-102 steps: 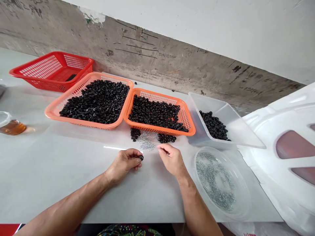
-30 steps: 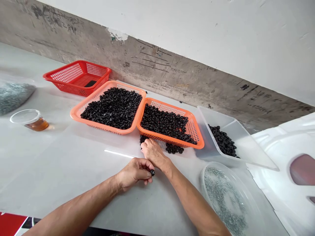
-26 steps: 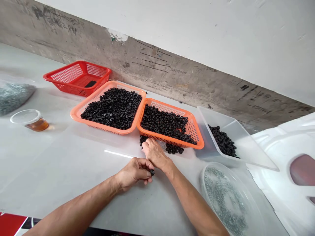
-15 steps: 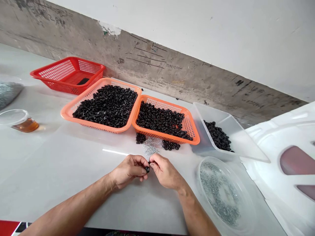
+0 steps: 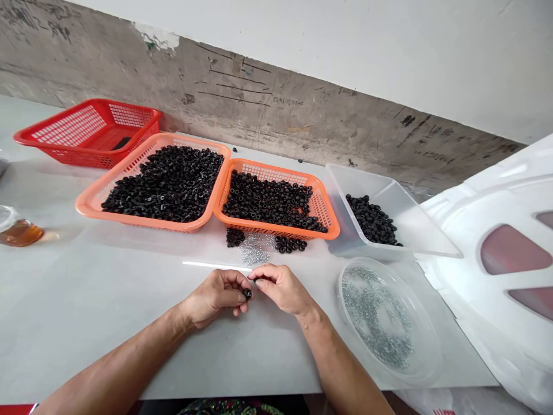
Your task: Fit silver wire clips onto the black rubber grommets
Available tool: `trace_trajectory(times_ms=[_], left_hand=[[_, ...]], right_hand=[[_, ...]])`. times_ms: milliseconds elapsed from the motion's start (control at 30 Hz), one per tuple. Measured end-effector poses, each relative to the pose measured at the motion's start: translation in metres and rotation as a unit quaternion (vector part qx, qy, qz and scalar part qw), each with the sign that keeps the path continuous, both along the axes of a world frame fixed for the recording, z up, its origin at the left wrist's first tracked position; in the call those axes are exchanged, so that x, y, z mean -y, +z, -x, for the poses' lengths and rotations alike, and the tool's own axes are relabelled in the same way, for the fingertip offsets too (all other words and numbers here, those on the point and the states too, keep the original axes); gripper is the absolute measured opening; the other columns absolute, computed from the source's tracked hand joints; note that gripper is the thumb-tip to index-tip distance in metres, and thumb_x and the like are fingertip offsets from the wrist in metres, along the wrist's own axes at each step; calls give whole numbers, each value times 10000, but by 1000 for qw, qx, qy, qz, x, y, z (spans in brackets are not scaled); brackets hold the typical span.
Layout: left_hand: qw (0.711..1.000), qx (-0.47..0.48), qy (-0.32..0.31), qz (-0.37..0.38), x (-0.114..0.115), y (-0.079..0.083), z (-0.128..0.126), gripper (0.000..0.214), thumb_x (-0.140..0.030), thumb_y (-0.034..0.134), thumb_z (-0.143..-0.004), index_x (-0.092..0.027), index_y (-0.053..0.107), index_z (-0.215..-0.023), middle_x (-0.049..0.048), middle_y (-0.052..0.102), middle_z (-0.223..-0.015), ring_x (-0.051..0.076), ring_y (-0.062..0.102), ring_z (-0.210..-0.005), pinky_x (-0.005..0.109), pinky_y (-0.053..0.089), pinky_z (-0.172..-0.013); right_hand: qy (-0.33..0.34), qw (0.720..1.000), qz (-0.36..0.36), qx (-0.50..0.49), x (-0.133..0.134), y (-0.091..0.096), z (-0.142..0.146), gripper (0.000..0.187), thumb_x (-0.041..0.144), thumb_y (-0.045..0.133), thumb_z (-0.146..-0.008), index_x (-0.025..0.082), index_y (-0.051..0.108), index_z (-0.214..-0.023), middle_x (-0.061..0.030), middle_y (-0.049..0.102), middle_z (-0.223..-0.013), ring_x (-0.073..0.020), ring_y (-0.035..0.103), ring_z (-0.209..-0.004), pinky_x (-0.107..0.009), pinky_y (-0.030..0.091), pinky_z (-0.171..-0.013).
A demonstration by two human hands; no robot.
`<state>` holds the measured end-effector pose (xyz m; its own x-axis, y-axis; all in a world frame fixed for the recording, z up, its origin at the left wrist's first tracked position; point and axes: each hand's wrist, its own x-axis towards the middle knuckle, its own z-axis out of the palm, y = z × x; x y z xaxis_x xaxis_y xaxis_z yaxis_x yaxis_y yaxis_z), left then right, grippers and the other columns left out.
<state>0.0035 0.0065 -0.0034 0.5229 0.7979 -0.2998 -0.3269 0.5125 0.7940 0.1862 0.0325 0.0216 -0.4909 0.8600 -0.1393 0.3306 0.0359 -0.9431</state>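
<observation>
Head view: left hand (image 5: 213,297), low centre, curled closed, gripping black ring (image 5: 247,294) in fingertips, held out toward right hand (image 5: 280,288). Right fingers pinched just beside ring; anything pinched too small to tell. Forearms angle inward from bottom edge. Just above: loose silver bits (image 5: 256,251) on white desk (image 5: 86,328), within easy reach, below orange basket (image 5: 276,229) of black rings. Lower right: clear round dish (image 5: 340,300) of more silver bits.
</observation>
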Motion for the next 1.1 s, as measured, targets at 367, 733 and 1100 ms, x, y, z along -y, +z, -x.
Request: trace_trajectory(times_ms=[367,733,1100], left_hand=[[998,34,55,19,-3,1,2,135,-125,694,-669,-111,626,-785,50,622,-750,109,558,-586,238,402,-535],[996,32,81,12,-3,-1,2,149,-108,670,-689,-119,613,-826,22,600,-705,109,556,-571,240,396,-526],[996,14,88,14,-4,-2,0,160,-111,655,-693,-122,583,-835,15,597,-668,104,547,-565,232,391,-521]], right_hand=[[-110,980,108,-125,-1,-16,2,136,252,632,-721,183,674,-830,22,573,-622,-86,473,-517,-221,400,-489],[-88,993,62,-51,4,-7,8,155,227,553,-783,165,661,-874,15,580,-622,-97,512,-537,-242,437,-549],[-120,993,-12,0,9,1,13,111,241,546,-778,162,619,-806,23,526,-606,-94,464,-529,-211,403,-509]])
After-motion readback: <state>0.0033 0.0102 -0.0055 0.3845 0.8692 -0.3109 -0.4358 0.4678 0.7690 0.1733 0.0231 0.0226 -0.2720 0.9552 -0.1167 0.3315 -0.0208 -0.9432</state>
